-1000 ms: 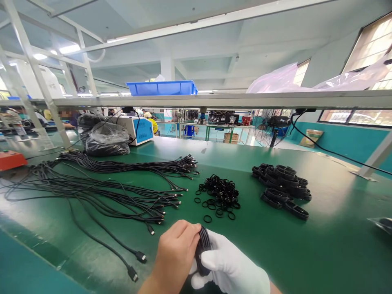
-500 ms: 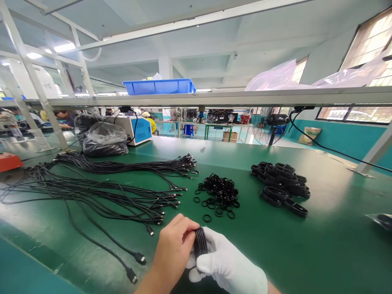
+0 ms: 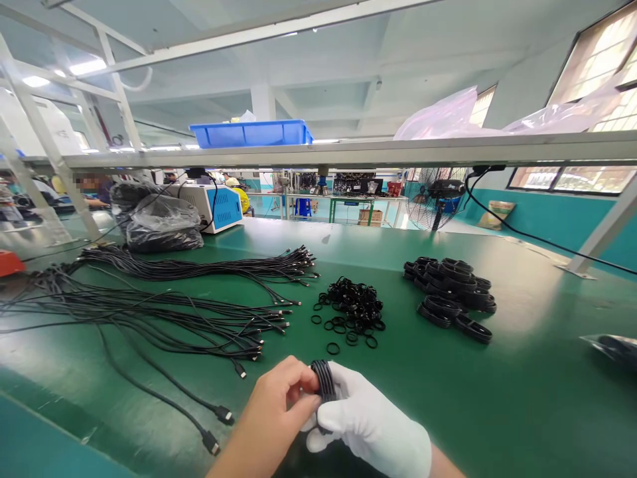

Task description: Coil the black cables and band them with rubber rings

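Note:
A black coiled cable is upright between my hands near the front of the table. My right hand, in a white glove, is closed around the coil's right side, its thumb across the lower front. Bare, my left hand presses its curled fingers and thumb against the coil's left edge; the coil's underside is hidden. Just beyond my hands lies a pile of small black rings, some scattered singly. On the left, two bundles of straight black cables lie with plugs toward me and the middle.
Finished-looking coiled cables are heaped on the right of the green table. A plastic bag sits at the far right edge. At the back left are a bagged bundle and a blue-white machine. Overhead runs a shelf with a blue tray.
My left fingers have shifted from the coil's top edge down to its left side, bending more. The coil stays in my right hand. The whole view has moved slightly.

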`<state>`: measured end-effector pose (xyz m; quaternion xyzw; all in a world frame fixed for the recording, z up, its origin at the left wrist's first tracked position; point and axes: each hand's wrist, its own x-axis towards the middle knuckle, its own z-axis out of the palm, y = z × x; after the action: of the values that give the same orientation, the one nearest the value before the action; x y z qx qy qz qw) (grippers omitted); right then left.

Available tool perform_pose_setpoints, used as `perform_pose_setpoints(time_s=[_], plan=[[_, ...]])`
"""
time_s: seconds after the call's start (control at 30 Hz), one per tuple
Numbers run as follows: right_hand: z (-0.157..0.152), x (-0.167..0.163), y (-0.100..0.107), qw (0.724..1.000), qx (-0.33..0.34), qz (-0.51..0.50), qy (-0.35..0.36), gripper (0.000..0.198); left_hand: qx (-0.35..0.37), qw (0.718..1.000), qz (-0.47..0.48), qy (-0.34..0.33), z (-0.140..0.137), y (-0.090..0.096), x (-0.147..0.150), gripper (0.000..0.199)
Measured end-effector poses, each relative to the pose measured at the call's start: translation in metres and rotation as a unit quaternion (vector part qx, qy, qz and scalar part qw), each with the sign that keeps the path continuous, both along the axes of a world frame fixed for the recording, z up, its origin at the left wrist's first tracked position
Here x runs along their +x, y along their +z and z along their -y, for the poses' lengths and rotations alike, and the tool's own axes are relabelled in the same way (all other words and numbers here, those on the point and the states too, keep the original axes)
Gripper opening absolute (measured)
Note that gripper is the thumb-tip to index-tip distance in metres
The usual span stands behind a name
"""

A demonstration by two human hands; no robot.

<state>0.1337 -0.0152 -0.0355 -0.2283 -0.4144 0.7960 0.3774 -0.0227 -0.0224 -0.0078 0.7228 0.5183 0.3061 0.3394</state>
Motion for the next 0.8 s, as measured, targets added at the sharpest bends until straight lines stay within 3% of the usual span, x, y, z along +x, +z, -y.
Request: perform_pose_setpoints(time_s=[0.13,0.27,0.47,0.53,0.63,0.7,0.8], plan=[[0.001,0.0,-0.001,0.999,-0.016,0.013,-0.032,0.047,0.092,0.995,-0.035,0.011,0.004,-0.009,-0.002,0.015],[-0.001,0.002,-0.004,1.0,-0.013,-0.016,-0.016,0.045,0.176,0.982,-0.064,0.018,0.008,-0.014,-0.005,0.014],[0.001,0.008,-0.005,0.992,-0.029,-0.102,0.061,0.049,0.046,0.995,0.071,0.056,-0.003,0.001,-0.015,0.019],[0.003,0.009,-0.007,0.985,-0.048,-0.119,0.112,0.049,-0.047,0.989,0.142,-0.016,-0.012,0.002,-0.018,0.029],[0.005,0.01,-0.01,0.977,-0.085,-0.113,0.157,0.054,-0.151,0.944,0.257,-0.14,-0.023,-0.006,-0.019,0.034],[0.004,0.009,-0.01,0.98,-0.097,-0.089,0.146,0.059,-0.156,0.929,0.302,-0.147,-0.029,-0.014,-0.017,0.031],[0.001,0.003,-0.007,0.997,-0.063,-0.012,0.039,0.048,-0.121,0.945,0.291,-0.09,-0.034,-0.022,-0.014,0.028]])
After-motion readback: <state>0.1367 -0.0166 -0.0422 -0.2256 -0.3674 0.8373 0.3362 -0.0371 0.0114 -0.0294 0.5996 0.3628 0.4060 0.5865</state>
